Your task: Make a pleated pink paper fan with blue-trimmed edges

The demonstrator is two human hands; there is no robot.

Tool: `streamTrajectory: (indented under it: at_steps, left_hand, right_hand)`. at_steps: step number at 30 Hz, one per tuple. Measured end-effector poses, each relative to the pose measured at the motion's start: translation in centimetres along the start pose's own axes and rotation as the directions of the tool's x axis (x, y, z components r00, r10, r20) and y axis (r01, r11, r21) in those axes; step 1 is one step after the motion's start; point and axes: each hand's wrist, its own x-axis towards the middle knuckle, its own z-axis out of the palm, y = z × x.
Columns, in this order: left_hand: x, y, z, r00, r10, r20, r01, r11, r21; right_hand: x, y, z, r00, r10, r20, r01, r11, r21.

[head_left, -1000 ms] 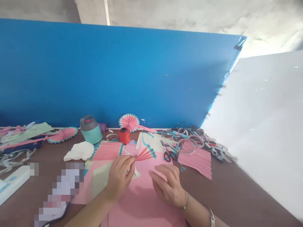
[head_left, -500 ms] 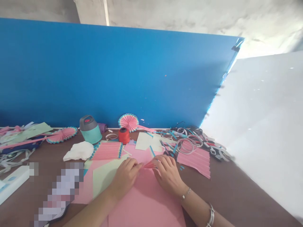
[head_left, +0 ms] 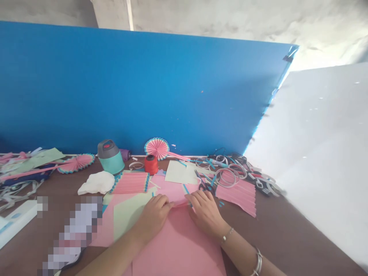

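Between my two hands is a narrow strip of folded pink paper (head_left: 180, 204) with blue at its ends. My left hand (head_left: 156, 213) pinches its left end, fingers curled and thumb pointing inward. At the right end, my right hand (head_left: 204, 210) has its fingers bent over the paper, which they partly hide. Both hands rest above a large pink sheet (head_left: 178, 245). Beyond the right hand lie scissors (head_left: 204, 186), and a pleated pink sheet (head_left: 237, 193) is to its right. Another pleated pink piece with blue edges (head_left: 132, 182) lies beyond the left hand.
A teal container with a grey lid (head_left: 110, 159), a red thread spool (head_left: 151, 165) and a round pink paper fan (head_left: 156, 148) stand along the blue partition (head_left: 143, 88). White cloth (head_left: 96, 183) lies at left. Cables and tape rings (head_left: 227, 178) clutter the back right.
The folded paper has gone from fanned and tilted up to a flatter, narrower strip between my hands. My right hand has lowered slightly, and its fingers press down more.
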Motion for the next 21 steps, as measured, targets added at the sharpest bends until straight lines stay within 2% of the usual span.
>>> streamTrajectory:
  at_steps: [11,21]
  left_hand:
    - [-0.17,0.08,0.1,0.996,-0.029,0.085,0.03,0.999,-0.011]
    - [-0.34,0.31,-0.35,0.988,-0.012,0.153,0.014,1.0,-0.016]
  right_hand:
    - [-0.1,-0.01,0.07,0.994,-0.002,0.108,-0.004,0.998,0.056]
    - [-0.48,0.21,0.53,0.995,-0.024,0.099,0.019,0.999,0.044]
